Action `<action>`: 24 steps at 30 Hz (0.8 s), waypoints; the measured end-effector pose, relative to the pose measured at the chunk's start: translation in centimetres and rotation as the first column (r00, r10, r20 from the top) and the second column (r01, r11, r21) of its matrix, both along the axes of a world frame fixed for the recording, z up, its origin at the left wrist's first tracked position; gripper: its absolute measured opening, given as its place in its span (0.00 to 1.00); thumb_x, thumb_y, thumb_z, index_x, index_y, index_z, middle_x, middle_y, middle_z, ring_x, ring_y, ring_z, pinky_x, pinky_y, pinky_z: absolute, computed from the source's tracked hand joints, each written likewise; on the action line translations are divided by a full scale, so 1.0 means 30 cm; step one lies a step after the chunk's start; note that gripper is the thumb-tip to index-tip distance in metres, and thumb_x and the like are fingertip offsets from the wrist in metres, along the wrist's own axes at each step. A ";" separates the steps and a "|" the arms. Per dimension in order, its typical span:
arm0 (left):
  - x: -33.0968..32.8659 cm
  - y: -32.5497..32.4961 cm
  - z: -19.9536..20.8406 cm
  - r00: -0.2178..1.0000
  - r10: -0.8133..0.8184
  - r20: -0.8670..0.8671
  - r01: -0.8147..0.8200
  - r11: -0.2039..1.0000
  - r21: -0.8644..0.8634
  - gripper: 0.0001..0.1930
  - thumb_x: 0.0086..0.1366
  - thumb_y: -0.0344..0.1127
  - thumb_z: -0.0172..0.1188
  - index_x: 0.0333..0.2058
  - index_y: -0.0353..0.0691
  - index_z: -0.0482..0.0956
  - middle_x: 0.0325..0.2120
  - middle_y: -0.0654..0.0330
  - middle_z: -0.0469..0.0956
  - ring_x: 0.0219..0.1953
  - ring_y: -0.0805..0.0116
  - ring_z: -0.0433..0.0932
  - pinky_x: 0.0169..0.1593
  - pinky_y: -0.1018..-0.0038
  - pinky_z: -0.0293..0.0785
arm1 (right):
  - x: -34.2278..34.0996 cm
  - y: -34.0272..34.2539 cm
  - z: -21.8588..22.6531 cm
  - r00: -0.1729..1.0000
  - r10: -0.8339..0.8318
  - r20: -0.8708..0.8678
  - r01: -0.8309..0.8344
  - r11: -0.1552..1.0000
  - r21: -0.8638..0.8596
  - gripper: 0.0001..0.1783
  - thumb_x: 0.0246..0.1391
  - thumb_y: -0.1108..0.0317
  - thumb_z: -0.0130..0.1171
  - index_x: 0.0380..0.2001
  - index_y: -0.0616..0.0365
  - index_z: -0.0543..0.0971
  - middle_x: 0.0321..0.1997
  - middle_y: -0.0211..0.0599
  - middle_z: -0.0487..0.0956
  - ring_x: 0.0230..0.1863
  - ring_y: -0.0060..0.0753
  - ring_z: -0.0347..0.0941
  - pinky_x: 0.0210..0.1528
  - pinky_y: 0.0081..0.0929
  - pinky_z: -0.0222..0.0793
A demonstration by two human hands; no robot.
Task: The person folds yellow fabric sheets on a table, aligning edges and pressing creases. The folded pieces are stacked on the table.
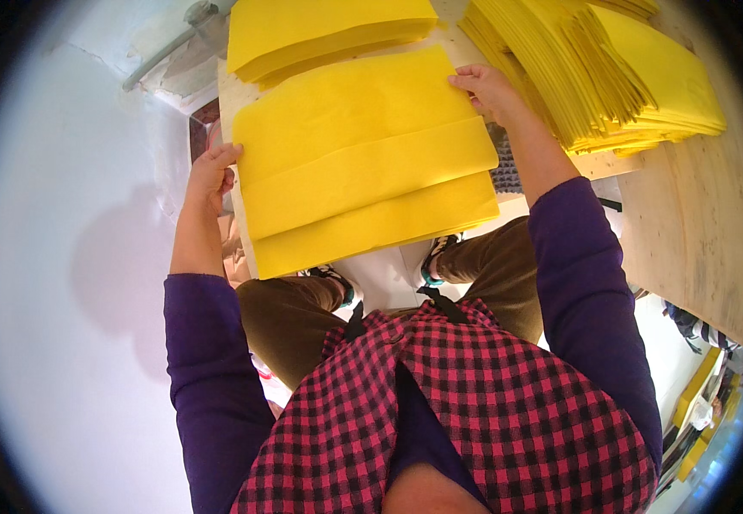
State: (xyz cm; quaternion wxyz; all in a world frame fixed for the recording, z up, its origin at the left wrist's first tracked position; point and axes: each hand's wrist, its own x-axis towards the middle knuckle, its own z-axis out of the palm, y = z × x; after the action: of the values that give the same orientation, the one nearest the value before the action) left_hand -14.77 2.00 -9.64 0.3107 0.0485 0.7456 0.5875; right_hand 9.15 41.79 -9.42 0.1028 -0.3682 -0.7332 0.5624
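Observation:
A yellow felt-like sheet (354,107), folded across its front part, is spread between my hands above the near edge of the table. My left hand (213,176) pinches its left edge between thumb and fingers. On the opposite side, my right hand (489,91) grips the far right edge, higher up than the left. Beneath it, more yellow sheet (380,224) juts out toward me past the table's front edge. Just beyond lies a thick stack of yellow sheets (329,32).
At the right, a wooden tabletop (689,223) carries a big fanned pile of folded yellow pieces (586,77). A white wall (63,214) runs close along my left side. Below the table edge are my feet in dark shoes (440,253).

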 end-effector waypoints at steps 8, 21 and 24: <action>-0.039 0.007 -0.014 0.994 -0.096 -0.059 0.092 0.993 -0.068 0.08 0.57 0.37 0.64 0.33 0.41 0.81 0.17 0.72 0.73 0.11 0.84 0.57 0.16 0.85 0.50 | -0.026 0.010 -0.019 0.997 -0.013 -0.070 0.013 1.000 0.002 0.16 0.47 0.68 0.65 0.41 0.61 0.79 0.36 0.34 0.79 0.32 0.24 0.72 0.33 0.23 0.67; -0.074 0.025 -0.002 0.985 -0.170 -0.032 0.166 0.980 -0.110 0.04 0.58 0.33 0.63 0.30 0.43 0.78 0.17 0.72 0.73 0.09 0.85 0.57 0.13 0.88 0.50 | -0.039 0.018 -0.007 0.999 0.023 -0.025 -0.024 0.999 -0.030 0.15 0.49 0.67 0.64 0.41 0.60 0.78 0.32 0.29 0.79 0.28 0.19 0.69 0.30 0.18 0.62; -0.081 0.029 -0.006 0.991 -0.121 -0.052 0.115 0.987 -0.108 0.03 0.57 0.31 0.63 0.30 0.41 0.77 0.17 0.70 0.74 0.09 0.84 0.57 0.13 0.87 0.50 | -0.053 0.041 0.006 0.994 0.110 0.000 -0.109 0.991 -0.072 0.13 0.50 0.68 0.63 0.41 0.58 0.78 0.26 0.25 0.76 0.21 0.16 0.63 0.21 0.15 0.54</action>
State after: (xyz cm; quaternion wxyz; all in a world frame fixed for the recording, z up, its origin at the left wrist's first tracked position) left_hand -17.19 2.86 -9.83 0.3250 0.0934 0.7801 0.5264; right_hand 7.56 43.02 -9.22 0.0569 -0.3321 -0.7317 0.5924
